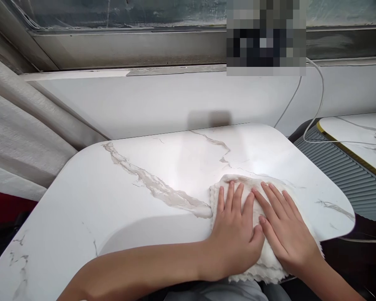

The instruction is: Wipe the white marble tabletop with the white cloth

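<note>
A folded white cloth [238, 180] with scalloped edges lies on the white marble-patterned table [138, 167], towards its right front side. Flat on the cloth's left part rests my left hand [236, 234], fingers stretched out and pointing away from me. My right hand [286, 230] presses on the right part of it, fingers also extended and slightly apart. The two hands are side by side, their thumbs close together. Part of the cloth hangs over the near edge of the table. Its underside is hidden.
Behind the table runs a white wall panel [138, 100] below a window. A white curtain [28, 121] hangs at the left. A thin white cable [322, 83] loops down at the right, near a second marble-patterned table [357, 129] with a ribbed grey side.
</note>
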{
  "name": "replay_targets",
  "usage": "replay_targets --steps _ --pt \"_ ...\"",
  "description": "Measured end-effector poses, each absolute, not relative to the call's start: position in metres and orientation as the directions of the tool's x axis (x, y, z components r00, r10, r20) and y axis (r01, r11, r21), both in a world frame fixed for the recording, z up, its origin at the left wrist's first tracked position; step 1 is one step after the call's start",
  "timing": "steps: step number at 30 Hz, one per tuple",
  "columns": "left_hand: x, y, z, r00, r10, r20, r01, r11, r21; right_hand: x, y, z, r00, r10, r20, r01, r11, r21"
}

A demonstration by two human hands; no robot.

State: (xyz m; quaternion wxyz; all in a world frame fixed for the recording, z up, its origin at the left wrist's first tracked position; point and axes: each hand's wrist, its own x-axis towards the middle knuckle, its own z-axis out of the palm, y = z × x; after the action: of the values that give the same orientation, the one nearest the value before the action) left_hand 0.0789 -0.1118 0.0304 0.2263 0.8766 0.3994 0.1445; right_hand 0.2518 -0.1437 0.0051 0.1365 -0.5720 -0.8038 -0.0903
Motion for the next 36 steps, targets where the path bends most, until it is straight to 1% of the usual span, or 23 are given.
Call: replay_targets --steps 1,3,5,9,11,13,17,22,26,31,36 --pt "0.078 -0.11 0.035 0.628 0.778 0.01 0.647 -0.529 0.55 0.25 -0.143 0.006 -0.316 0.894 0.318 0.942 0.337 -0.009" --pt "0.077 -0.106 0.043 0.607 0.79 -0.091 0.674 -0.45 0.586 0.248 -0.14 0.008 -0.332 0.894 0.302 0.937 0.35 -0.006" --pt "0.077 -0.102 0.045 0.595 0.796 -0.108 0.691 -0.439 0.574 0.245 -0.136 0.009 -0.344 0.894 0.288 0.932 0.361 -0.007" --pt "0.079 -0.089 0.032 0.559 0.829 0.034 0.727 -0.509 0.461 0.241 -0.118 0.007 -0.34 0.898 0.279 0.932 0.362 -0.03" --pt "0.078 -0.077 0.023 0.52 0.849 0.094 0.76 -0.51 0.402 0.238 -0.101 0.004 -0.338 0.901 0.274 0.931 0.363 -0.045" --pt "0.077 -0.058 0.018 0.468 0.874 0.132 0.795 -0.481 0.369 0.233 -0.079 0.001 -0.325 0.904 0.276 0.933 0.354 -0.06" --pt "0.069 -0.01 0.016 0.364 0.915 0.177 0.84 -0.404 0.363 0.217 -0.023 0.002 -0.271 0.925 0.265 0.945 0.307 -0.108" --pt "0.059 0.053 0.014 0.25 0.934 0.253 0.883 -0.328 0.337 0.194 0.044 0.011 -0.247 0.94 0.235 0.945 0.287 -0.158" --pt "0.053 0.092 0.013 0.219 0.933 0.286 0.896 -0.308 0.32 0.184 0.087 0.012 -0.245 0.944 0.222 0.942 0.286 -0.177" --pt "0.048 0.124 0.013 0.203 0.922 0.328 0.896 -0.311 0.318 0.178 0.124 0.01 -0.274 0.919 0.284 0.925 0.333 -0.184" --pt "0.043 0.143 0.013 0.204 0.924 0.325 0.905 -0.304 0.298 0.172 0.143 0.01 -0.261 0.926 0.273 0.929 0.318 -0.191"
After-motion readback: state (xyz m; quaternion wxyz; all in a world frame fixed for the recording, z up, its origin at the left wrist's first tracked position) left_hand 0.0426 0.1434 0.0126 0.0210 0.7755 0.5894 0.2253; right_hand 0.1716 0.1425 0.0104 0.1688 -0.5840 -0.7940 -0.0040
